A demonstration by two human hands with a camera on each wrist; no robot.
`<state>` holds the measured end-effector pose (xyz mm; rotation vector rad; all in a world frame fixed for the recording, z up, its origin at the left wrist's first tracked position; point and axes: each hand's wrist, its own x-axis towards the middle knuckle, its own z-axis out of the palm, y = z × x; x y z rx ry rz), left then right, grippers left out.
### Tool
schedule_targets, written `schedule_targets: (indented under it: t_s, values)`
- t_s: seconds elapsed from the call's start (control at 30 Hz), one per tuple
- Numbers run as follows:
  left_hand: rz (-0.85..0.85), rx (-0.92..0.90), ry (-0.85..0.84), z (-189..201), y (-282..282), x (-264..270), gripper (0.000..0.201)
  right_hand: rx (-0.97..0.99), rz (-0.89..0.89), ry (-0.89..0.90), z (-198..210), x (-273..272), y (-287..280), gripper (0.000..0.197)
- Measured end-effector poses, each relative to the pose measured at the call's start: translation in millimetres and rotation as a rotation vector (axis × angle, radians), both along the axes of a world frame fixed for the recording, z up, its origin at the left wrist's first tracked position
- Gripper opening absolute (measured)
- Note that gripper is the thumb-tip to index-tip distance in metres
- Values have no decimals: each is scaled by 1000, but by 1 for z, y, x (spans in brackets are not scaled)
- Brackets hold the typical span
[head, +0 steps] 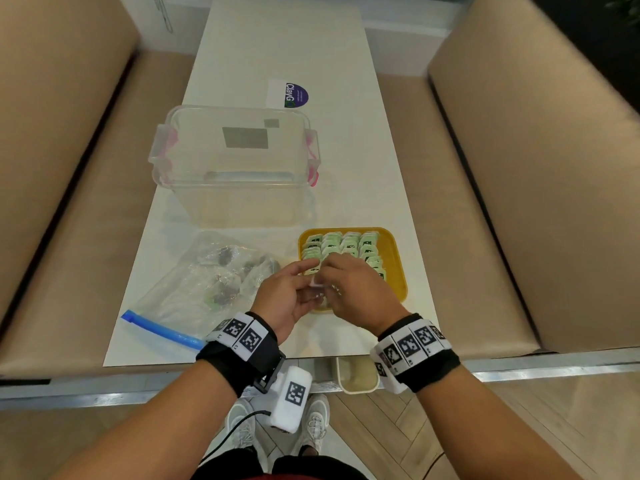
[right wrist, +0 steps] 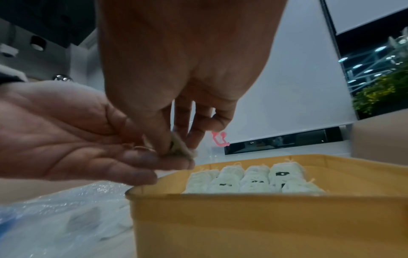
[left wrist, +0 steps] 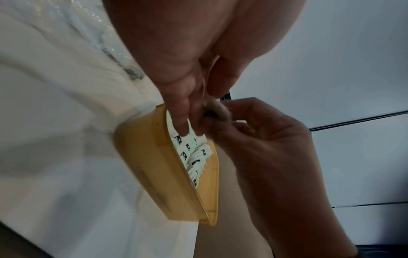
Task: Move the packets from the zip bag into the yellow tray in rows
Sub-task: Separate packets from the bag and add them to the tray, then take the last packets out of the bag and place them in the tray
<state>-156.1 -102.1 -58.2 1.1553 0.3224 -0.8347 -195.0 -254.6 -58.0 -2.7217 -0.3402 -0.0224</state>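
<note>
A yellow tray [head: 396, 268] sits near the table's front edge, with pale green packets [head: 341, 245] lined up in rows inside. The clear zip bag [head: 194, 289] with a blue seal lies to its left, and a few dark items are dimly visible inside. Both hands meet over the tray's near-left corner. My right hand [head: 349, 285] pinches a small packet [right wrist: 182, 148] between thumb and fingers. My left hand [head: 287, 296] lies palm up beneath it with its fingers [right wrist: 154, 161] nearly straight, and the packet touches them. The tray [right wrist: 243, 218] and its packets [right wrist: 253, 178] lie just below.
An open clear plastic box [head: 235, 168] with pink latches stands behind the bag and tray. A purple and white card [head: 289, 94] lies further back. Tan seat cushions flank the white table [head: 381, 150]. A small cream bin [head: 356, 375] sits below the table's front edge.
</note>
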Motion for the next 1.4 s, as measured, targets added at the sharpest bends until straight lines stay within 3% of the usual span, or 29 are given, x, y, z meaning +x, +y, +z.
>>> schedule_targets:
  t_s: [0.13,0.23,0.33,0.53,0.63,0.93,1.1,1.27,1.4]
  values:
    - [13,-8,23,-3,5,1,31,164,-229,55,14,-4,-20,6]
    - [27,-11,35,-7,8,0,30,110,-429,226,26,-4,-52,4]
    - [35,-4,39,-10,9,-1,30,-64,-449,383,24,-2,-76,14]
    - [38,9,34,-9,7,-1,30,-192,-369,561,13,3,-83,33]
    - [42,7,33,-9,8,-1,30,-260,-348,589,9,3,-79,26]
    - [46,13,36,-9,8,-1,30,-493,-312,510,-6,7,-71,6]
    - [47,11,36,-8,8,-1,29,-599,-347,415,-9,6,-68,18]
    - [46,-7,36,-6,12,-1,29,-521,-396,376,-1,5,-70,36]
    - [61,27,-13,-3,29,0,25,-360,-442,163,10,8,-58,38]
